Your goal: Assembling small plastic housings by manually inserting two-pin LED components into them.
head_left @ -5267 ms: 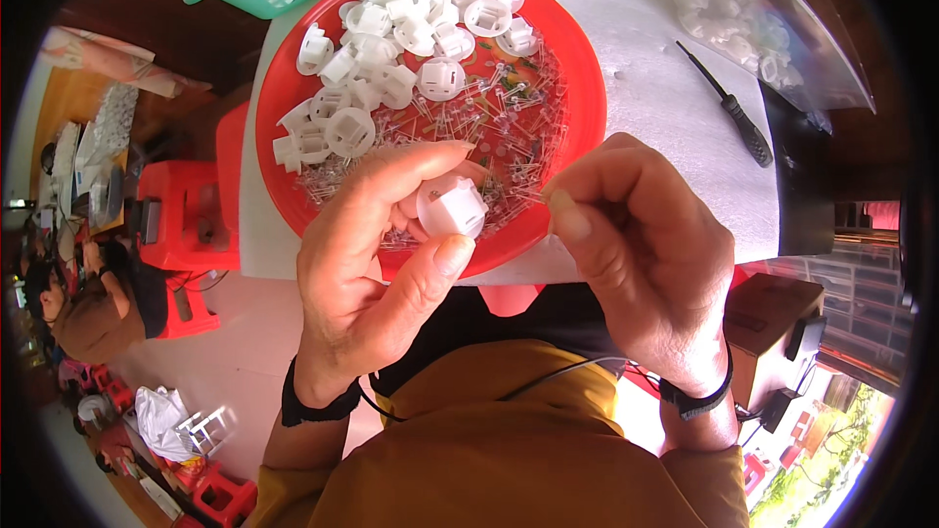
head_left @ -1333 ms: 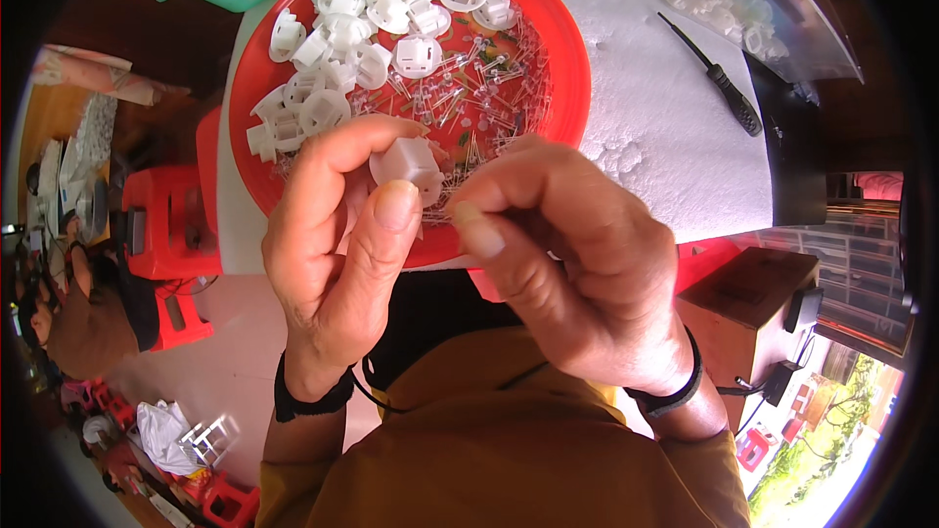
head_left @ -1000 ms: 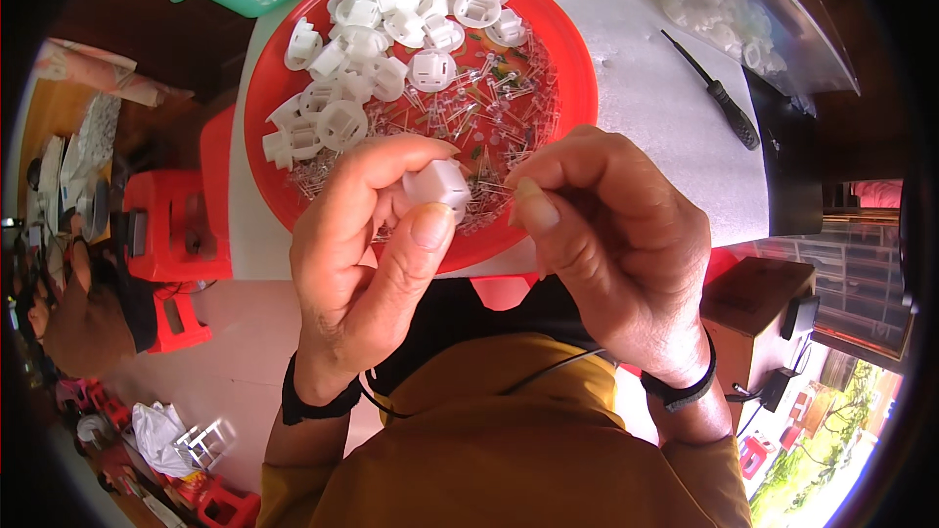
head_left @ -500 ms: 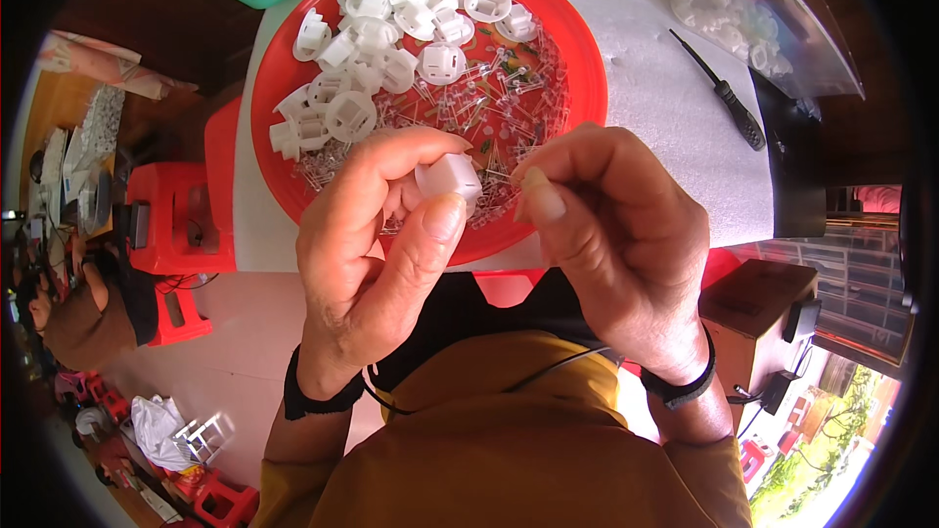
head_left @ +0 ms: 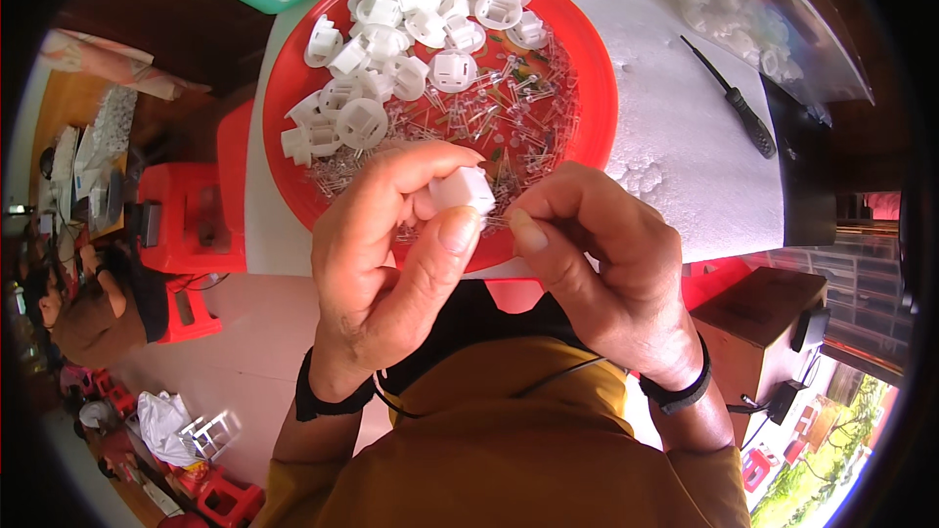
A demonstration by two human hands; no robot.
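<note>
Over the bench (head_left: 685, 137) and red tray (head_left: 597, 88), my left hand (head_left: 391, 264) pinches a white cap (head_left: 462, 191); my right hand (head_left: 597, 264) pinches a thin pin at it. Fitting step, I judge; next needs fine alignment.

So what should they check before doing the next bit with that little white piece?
1. White plastic piece held firmly: ok, the left hand pinches it between thumb and fingers.
2. Right hand ready at the piece: ok, its fingertips meet right beside it.
3. Thin metal pin in the right fingers: cannot tell, too small to see.
4. Work held over the red tray, so dropped bits land in it: ok.
5. More white pieces within reach: ok, a pile lies on the tray.
6. Screwdriver out of the way: ok, it lies on the white table, right of the tray.
</note>
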